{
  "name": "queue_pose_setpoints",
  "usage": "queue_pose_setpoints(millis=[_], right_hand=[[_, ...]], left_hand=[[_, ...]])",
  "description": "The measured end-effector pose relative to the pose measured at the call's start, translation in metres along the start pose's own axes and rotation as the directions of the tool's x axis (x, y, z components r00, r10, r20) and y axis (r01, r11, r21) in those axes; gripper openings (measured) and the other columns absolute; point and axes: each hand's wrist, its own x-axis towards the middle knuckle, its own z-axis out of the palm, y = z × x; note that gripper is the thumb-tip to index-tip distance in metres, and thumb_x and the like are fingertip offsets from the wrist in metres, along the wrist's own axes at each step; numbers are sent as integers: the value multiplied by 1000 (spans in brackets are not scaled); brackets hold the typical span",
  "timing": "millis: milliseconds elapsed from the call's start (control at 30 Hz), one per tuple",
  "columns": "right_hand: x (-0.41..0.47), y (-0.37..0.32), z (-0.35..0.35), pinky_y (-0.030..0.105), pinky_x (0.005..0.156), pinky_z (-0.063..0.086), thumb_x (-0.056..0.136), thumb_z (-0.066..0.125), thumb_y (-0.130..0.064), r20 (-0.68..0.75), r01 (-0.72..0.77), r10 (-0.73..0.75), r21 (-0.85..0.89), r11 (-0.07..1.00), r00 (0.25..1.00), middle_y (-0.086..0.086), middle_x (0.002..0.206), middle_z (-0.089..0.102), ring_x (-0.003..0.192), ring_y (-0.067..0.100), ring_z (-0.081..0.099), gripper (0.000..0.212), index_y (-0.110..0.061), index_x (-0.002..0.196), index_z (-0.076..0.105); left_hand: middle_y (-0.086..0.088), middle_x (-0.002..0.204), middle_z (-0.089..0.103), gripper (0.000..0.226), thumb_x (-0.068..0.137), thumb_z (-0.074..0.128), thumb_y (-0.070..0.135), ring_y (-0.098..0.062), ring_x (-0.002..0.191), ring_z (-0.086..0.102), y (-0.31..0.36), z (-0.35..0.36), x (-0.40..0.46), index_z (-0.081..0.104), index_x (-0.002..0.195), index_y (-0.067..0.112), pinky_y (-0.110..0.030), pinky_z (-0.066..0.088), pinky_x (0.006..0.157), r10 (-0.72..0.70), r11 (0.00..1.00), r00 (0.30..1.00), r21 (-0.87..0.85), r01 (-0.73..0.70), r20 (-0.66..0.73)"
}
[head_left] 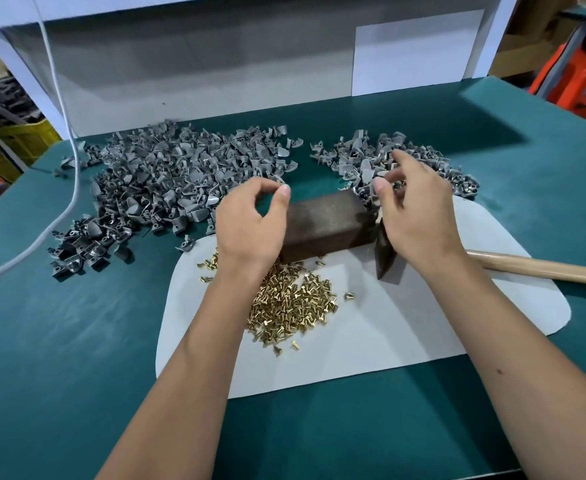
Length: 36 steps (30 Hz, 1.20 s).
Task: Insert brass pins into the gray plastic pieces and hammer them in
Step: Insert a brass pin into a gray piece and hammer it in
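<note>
A big pile of gray plastic pieces [180, 174] lies at the back left, and a smaller pile [364, 157], some pieces showing brass pins, at the back right. Loose brass pins [291, 303] are heaped on a white mat [423, 323]. A dark metal block [326, 223] stands between my hands. My left hand [250, 223] is by the block's left end, thumb and forefinger pinching a small gray piece at the left pile's edge. Over the right pile, my right hand [416, 209] hovers with fingers loosely spread and holds nothing. The hammer [386, 258] lies under it, its wooden handle [544, 270] pointing right.
The green table [76, 341] ends at a white backboard [198, 71]. A grey cable [71, 174] hangs down over the table's left side. A yellow crate [24, 140] stands off the table at the left, and orange objects [579, 74] at the right.
</note>
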Motion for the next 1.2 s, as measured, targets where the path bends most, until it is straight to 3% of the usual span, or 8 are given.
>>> queue_pose_setpoints(millis=[100,167,433,567,767,933,1067,1200], right_hand=[[-7,-9,4,41,94,54,104,52,-15,15,13,-14,95,995,1000,0,107,67,97,22,67,46,-11,150,45],[-11,-14,5,38,91,54,104,52,-13,4,37,-38,132,990,999,-4,105,65,93,19,66,45,-12,148,44],[-16,-18,-3,44,91,54,102,54,-12,14,54,-57,154,987,998,3,110,63,96,27,66,44,-12,145,44],[-17,-18,-5,34,83,52,99,59,-11,-20,89,-88,105,991,996,-2,99,63,87,23,65,41,-12,139,50],[-20,-20,-5,42,81,57,97,62,-14,-46,135,-132,51,990,990,0,97,67,81,22,66,34,-14,130,56],[-23,-25,-5,44,84,55,93,65,-15,-58,195,-199,-65,979,978,1,100,67,87,22,63,23,-13,116,65],[-34,-55,3,43,90,47,92,67,-17,125,503,-489,-128,855,863,1,100,70,98,26,55,11,-13,102,72],[-32,-96,25,49,96,43,98,59,-33,422,602,-488,-196,774,764,-9,100,69,105,19,50,14,-29,102,72]], left_hand=[[21,83,66,6,98,65,28,13,79,61,-3,0,1,68,93,28,-5,44,71,-93,992,995,-85,90,-37],[19,84,66,6,98,66,30,17,77,58,-2,0,0,70,96,25,-2,42,69,-104,991,994,-87,99,-44],[15,87,69,13,98,66,31,10,80,60,3,-6,0,73,99,20,-7,46,72,-106,990,994,-95,102,-34],[15,88,70,13,98,65,33,-3,86,68,2,-10,1,73,96,24,-22,53,79,-116,988,993,-105,114,-17],[12,84,70,21,97,64,40,-19,83,73,0,-15,4,74,93,23,-44,59,83,-145,980,989,-137,146,18],[10,75,71,12,94,67,29,-12,76,69,-22,-42,16,72,83,27,-36,58,83,-185,967,964,137,212,-191],[-10,95,72,19,80,60,18,-36,103,61,-51,-72,24,74,93,22,-32,38,89,-327,751,894,491,442,-305],[-9,92,70,8,87,68,20,-31,92,65,-57,-75,26,72,93,17,-35,51,71,-465,695,852,497,520,-241]])
